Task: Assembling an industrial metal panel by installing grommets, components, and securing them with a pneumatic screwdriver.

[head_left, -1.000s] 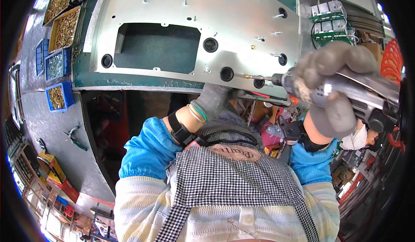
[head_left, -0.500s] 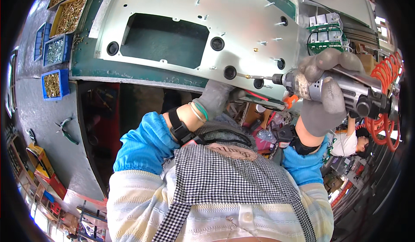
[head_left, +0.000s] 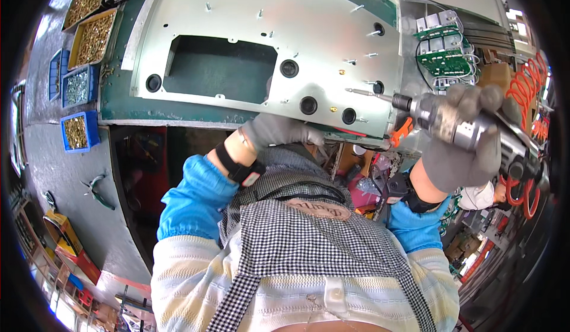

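In my right hand (head_left: 469,136), gloved in grey, is a metal power screwdriver (head_left: 442,118). Its long bit points left, over the right part of a pale metal panel (head_left: 219,112). The panel carries upright studs, round black grommets (head_left: 308,105) and a large rectangular cutout. A small brass-coloured piece (head_left: 333,109) sits on the panel below the bit's tip, and another brass piece (head_left: 342,72) lies farther up. My left hand (head_left: 279,131), also gloved, is at the panel's near edge, fingers together and curled toward the right; whatever they may hold is hidden.
Trays of small brass hardware (head_left: 94,35) and blue bins (head_left: 76,133) stand at the left. Pliers (head_left: 98,192) lie on the grey bench. Green circuit boards (head_left: 445,62) are at the right, near an orange coiled hose (head_left: 525,86). An orange-handled tool (head_left: 402,132) is by the panel's near corner.
My right hand has moved the screwdriver right, and its bit has come away from the spot beside the near grommet. A brass piece shows there now. My left hand has shifted slightly left.
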Tool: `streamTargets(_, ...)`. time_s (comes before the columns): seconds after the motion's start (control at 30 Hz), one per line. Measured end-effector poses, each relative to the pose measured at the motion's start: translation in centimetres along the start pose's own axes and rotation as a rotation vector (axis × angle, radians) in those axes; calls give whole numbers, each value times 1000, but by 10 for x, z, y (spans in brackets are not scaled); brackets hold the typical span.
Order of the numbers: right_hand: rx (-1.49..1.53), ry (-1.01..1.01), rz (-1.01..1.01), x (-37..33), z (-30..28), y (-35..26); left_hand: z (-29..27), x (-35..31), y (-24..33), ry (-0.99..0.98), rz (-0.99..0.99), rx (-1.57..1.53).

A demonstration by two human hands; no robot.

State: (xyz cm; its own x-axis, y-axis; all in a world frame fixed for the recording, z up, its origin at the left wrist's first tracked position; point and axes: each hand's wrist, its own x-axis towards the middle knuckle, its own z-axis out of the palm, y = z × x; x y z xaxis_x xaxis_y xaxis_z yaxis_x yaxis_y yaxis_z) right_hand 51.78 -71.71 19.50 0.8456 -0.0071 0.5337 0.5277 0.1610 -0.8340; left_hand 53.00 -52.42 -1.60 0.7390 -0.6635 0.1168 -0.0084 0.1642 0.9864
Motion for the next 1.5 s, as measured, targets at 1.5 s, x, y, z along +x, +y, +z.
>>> streamTargets(1.5,-154,243,334,19,-13,54,2,17,-6,-207,-24,-143)
